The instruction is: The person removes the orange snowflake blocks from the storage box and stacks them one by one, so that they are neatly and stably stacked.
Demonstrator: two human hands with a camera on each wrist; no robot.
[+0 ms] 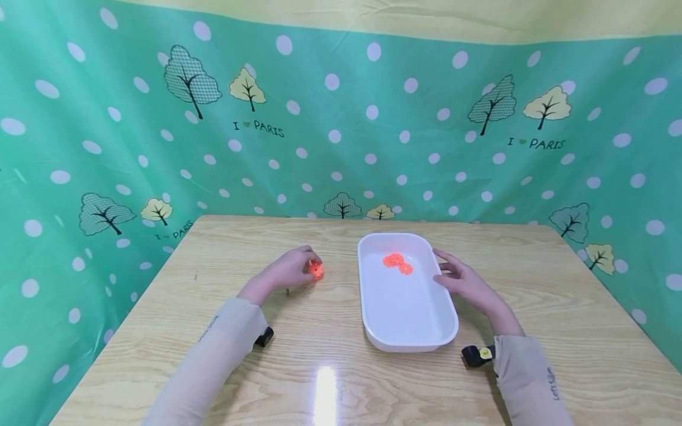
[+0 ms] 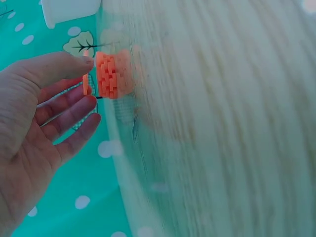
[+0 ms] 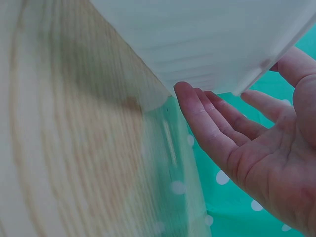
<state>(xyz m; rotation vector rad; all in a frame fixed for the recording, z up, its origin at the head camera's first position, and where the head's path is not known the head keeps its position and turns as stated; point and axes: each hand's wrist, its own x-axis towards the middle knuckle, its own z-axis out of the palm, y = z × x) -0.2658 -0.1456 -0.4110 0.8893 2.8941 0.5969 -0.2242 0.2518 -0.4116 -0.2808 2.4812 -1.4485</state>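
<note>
My left hand [image 1: 293,267] pinches a thin orange notched disc [image 2: 86,74] between thumb and fingertips. Just below it, a stack of orange notched discs [image 2: 111,75] stands on the table, with a small gap between the held disc and the stack in the left wrist view. To the right is a white plastic tray [image 1: 407,342] with several orange discs [image 1: 394,260] lying toward its far end. My right hand [image 1: 465,283] holds the tray's right side, thumb over the rim and fingers along the outer wall [image 3: 197,44].
The wooden table [image 1: 256,378] carries the tray and the stack. Behind it hangs a green dotted cloth [image 1: 319,118] printed with trees. A black wrist camera [image 1: 478,355] sits under each sleeve, close to the tabletop.
</note>
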